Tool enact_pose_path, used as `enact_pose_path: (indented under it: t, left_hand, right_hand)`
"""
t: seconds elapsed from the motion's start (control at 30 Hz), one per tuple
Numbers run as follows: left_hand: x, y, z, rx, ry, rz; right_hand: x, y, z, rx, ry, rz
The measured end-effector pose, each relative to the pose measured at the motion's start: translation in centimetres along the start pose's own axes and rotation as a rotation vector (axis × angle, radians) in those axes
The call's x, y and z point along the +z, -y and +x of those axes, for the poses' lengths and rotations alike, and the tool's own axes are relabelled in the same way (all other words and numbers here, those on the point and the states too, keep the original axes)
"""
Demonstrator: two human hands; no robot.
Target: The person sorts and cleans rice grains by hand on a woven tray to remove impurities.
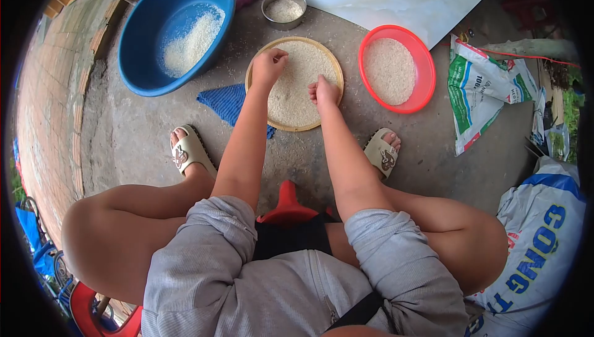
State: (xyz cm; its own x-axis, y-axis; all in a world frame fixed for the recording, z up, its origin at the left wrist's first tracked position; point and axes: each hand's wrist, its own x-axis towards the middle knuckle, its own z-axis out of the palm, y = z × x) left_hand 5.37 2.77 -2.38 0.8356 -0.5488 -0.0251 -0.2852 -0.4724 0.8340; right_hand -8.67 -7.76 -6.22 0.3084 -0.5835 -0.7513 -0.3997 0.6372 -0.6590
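Note:
A round woven tray (339, 68) covered with white rice grains (297, 105) lies on the ground in front of me. Over its upper left part is my left hand (270, 68), fingers pinched together; anything between them is too small to make out. My right hand (324, 91) is over the tray's right side with its fingers curled in, and what it holds, if anything, is hidden. A blue cloth (226, 103) lies at the tray's left edge, partly under it.
Upper left stands a blue basin (139, 46) with rice; a steel bowl (284, 26) of rice is behind the tray. To the right sit a red basin (424, 77) with rice, a printed sack (473, 89) and a large white bag (538, 232). My feet flank the tray.

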Motion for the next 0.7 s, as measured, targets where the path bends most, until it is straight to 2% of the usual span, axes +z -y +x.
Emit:
enact_pose_path:
  t: [0.17,0.23,0.37,0.43,0.57,0.67,0.7]
  left_hand:
    - [1.6,0.6,2.4,0.138,0.017,0.079]
    - [1.9,0.9,2.9,0.160,0.100,0.128]
    - [2.2,1.2,3.5,0.121,0.145,0.101]
    - [2.2,1.1,3.7,0.025,0.191,0.117]
    - [2.6,1.2,3.9,0.092,0.153,0.209]
    - [2.5,1.5,3.9,0.078,0.146,0.143]
    - [2.4,1.6,3.8,0.023,0.101,-0.017]
  right_hand:
    - [0.2,0.4,-0.6,-0.010,-0.014,-0.024]
    - [0.2,0.4,-0.5,-0.008,-0.015,-0.031]
    - [0.3,0.5,-0.4,-0.012,-0.054,-0.061]
    - [0.3,0.5,-0.3,0.001,-0.042,-0.047]
    - [0.2,0.6,-0.4,-0.020,-0.035,-0.031]
    - [0.5,0.8,-0.2,-0.015,-0.030,0.032]
    - [0.6,0.8,0.0,-0.015,-0.014,0.096]
